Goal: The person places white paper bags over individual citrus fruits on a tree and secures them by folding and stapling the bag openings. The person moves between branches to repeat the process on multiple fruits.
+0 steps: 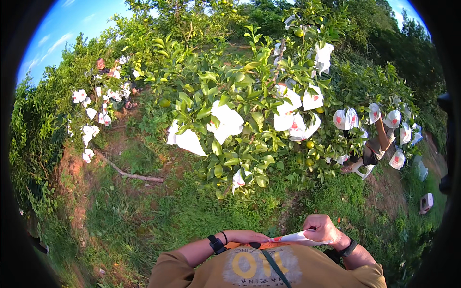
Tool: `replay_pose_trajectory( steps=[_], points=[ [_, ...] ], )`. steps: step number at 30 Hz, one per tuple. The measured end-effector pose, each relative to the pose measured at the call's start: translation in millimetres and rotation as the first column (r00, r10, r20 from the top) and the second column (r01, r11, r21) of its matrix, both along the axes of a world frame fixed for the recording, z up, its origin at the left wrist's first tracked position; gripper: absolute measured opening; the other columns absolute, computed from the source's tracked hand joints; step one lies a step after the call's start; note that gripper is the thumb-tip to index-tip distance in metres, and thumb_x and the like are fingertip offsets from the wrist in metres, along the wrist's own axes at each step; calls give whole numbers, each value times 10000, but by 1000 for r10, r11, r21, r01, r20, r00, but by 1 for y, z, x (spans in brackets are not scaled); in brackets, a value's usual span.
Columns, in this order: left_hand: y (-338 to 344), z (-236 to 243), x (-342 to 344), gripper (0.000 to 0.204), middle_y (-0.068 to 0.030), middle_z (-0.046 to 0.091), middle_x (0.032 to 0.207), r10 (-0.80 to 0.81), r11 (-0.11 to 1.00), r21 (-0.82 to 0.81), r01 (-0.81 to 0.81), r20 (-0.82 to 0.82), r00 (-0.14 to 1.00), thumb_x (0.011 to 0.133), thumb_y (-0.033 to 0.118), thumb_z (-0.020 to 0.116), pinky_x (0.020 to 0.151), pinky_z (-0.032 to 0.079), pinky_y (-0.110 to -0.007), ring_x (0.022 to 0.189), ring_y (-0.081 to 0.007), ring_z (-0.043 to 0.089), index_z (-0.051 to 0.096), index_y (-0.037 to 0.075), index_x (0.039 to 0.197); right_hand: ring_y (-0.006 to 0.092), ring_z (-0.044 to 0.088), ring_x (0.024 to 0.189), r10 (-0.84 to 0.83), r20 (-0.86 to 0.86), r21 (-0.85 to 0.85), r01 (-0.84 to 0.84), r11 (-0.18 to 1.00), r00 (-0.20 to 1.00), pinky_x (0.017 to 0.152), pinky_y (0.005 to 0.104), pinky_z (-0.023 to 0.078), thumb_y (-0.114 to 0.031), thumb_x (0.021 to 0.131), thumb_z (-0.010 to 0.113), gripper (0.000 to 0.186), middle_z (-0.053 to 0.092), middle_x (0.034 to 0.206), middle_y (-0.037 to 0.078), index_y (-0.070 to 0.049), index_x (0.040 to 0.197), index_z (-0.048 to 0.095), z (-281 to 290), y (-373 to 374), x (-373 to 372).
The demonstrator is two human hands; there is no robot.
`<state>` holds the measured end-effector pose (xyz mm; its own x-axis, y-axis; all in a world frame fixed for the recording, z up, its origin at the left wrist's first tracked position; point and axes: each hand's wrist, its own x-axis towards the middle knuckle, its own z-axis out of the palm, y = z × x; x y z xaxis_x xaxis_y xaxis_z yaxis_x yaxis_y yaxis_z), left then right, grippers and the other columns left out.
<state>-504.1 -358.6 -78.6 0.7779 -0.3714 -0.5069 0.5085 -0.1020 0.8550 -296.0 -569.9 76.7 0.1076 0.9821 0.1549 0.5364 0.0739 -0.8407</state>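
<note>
Low in front of my chest, my right hand [321, 228] is closed in a fist around the wide end of a white fruit bag [297, 236] with a red-orange print. The bag lies stretched sideways between my two hands. At its other, narrower end is my left hand [247, 236], its fingers pressed together at the bag's edge; their tips are partly hidden. Just below the left hand, against my shirt, shows an orange strip [254, 245] whose kind I cannot make out. Beyond my hands stands a citrus tree [235, 91] with several white bags [225, 122] over its fruit.
A brown branch [129, 175] lies on the grass at left. At right, another person's arm [382, 137] reaches up among bagged fruit, near a white plastic seat-like thing [361, 169]. A pale hollow block [426, 203] stands farther right. More bagged fruit [89, 132] hangs at far left.
</note>
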Motion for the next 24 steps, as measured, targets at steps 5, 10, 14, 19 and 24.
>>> replay_pose_trajectory(
  steps=[5, 10, 14, 19, 24],
  points=[
    [-3, 12, -8, 593, -36, 569, 1232, -28, 996, 82, 26, 23, 999, 959, 537, 384, 941, 393, -272, 1067, -128, 517, 412, 145, 1402, 182, 528, 568, -69, 49, 63, 66, 996, 996, 518, 296, 422, -81, 802, 654, 151, 553, 646, 74, 4, 700, 583, 20, -5, -15],
    [-6, 15, -15, 479, 4, 636, 986, 70, 995, 69, -74, 60, 996, 966, 455, 447, 779, 458, -259, 845, -92, 549, 529, 108, 1286, 119, 487, 603, -312, 57, 55, 309, 950, 948, 531, 282, 402, -126, 873, 597, 218, 529, 659, 35, 7, 706, 552, 26, -5, 4],
    [-7, 17, -15, 376, -39, 663, 1016, 95, 983, 150, -109, 97, 991, 949, 345, 525, 841, 448, -263, 925, -109, 567, 598, 65, 1188, 80, 552, 624, -627, -193, -56, 629, 775, 755, 545, 247, 440, -116, 864, 590, 135, 594, 694, -6, -20, 772, 609, 23, 5, 27],
    [-13, 25, -8, 355, -81, 667, 987, 178, 954, 198, -224, 228, 957, 917, 308, 587, 834, 462, -277, 906, -158, 601, 613, 68, 1178, 53, 508, 536, -657, -504, -247, 635, 732, 561, 490, 219, 401, -210, 897, 591, 237, 579, 643, -19, -29, 746, 612, 4, 25, 57],
    [-17, 31, 15, 303, -113, 658, 970, 42, 894, 322, -311, 631, 774, 876, 288, 629, 872, 467, -329, 1003, -239, 587, 671, 77, 1089, 41, 447, 490, -717, -436, -299, 664, 686, 544, 447, 212, 341, -262, 887, 621, 285, 543, 600, -33, -61, 690, 577, -27, 15, 84]
  ],
)
